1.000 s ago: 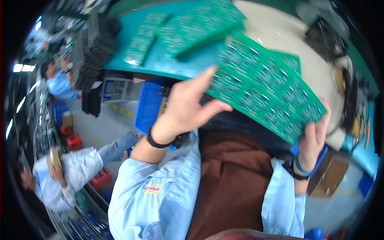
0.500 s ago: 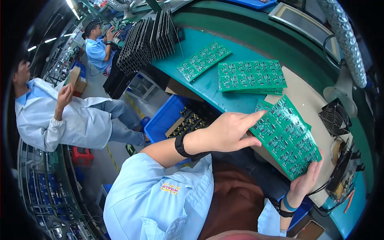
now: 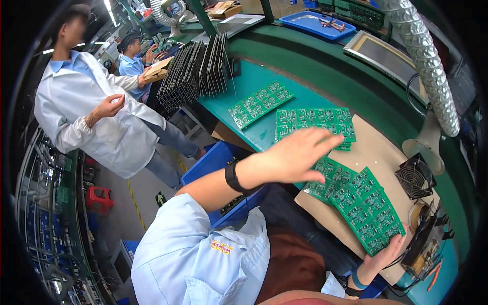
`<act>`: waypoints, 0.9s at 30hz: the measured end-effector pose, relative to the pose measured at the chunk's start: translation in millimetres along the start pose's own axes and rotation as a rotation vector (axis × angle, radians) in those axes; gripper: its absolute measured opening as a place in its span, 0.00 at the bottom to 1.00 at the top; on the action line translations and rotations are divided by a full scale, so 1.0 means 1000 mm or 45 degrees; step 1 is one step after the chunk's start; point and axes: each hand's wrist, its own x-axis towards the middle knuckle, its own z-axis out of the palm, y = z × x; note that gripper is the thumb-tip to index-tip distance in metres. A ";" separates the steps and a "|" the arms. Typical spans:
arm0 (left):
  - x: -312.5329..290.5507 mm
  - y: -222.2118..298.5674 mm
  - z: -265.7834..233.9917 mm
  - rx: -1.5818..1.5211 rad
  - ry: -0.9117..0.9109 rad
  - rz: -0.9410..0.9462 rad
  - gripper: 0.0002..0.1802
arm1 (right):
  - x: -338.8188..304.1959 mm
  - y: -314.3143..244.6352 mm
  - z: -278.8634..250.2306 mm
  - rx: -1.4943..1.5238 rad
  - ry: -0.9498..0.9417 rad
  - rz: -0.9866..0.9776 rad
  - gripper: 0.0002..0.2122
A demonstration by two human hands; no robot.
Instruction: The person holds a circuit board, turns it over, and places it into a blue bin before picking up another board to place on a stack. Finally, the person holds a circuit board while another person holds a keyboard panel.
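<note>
My right hand (image 3: 385, 254) grips a green circuit board (image 3: 368, 211) by its lower right corner and holds it tilted. Under its upper left side, another green board (image 3: 329, 178) shows partly on the brown cardboard sheet. My left hand (image 3: 297, 152), fingers stretched and a little blurred, is open and holds nothing. It covers the near part of a stack of green boards (image 3: 315, 118); whether it touches them I cannot tell. Left of that stack, a single populated board (image 3: 261, 104) lies on the teal mat.
Black racks of upright boards (image 3: 195, 68) stand at the far left of the bench. A blue bin (image 3: 208, 162) sits below my left forearm. A small fan (image 3: 415, 176) and a silver duct (image 3: 424, 61) are at the right. A person in a white coat (image 3: 101, 112) stands at left.
My left hand has left the held board's edge and moved over toward the stack. The right hand has lowered the board slightly. The person in white has turned, one hand now on a cardboard box.
</note>
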 end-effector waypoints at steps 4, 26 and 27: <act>0.016 -0.048 0.006 0.249 -0.037 -0.041 0.67 | 0.005 0.007 -0.014 0.024 -0.090 0.032 0.18; 0.053 -0.068 0.041 0.218 -0.469 -0.343 0.67 | 0.024 0.021 -0.031 0.095 -0.239 0.045 0.16; 0.056 -0.067 0.040 0.235 -0.520 -0.354 0.67 | 0.023 0.019 -0.030 0.098 -0.240 0.047 0.16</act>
